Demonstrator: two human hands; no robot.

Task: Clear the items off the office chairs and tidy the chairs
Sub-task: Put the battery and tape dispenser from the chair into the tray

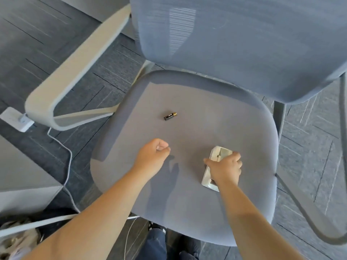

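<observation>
Clearing the chair seat (187, 102)

My right hand (224, 170) clamps the white holder (208, 177); left hand (153, 156) curled, empty. Lifting carelessly could roll the battery (170, 116) off.

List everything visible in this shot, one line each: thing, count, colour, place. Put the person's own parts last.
office chair: one, blue-grey seat and mesh back, centre of view
armrest: one, light grey, left of the seat
battery: one, black with gold end, lying on the seat, apart from both hands
white device: one, white, on the seat's right part, under the right hand
power strip: one, white, on the floor at left
cable: one, white, trailing over the floor
carpet: dark grey tiles
left hand: loosely curled, above the seat
right hand: gripping the white device
</observation>
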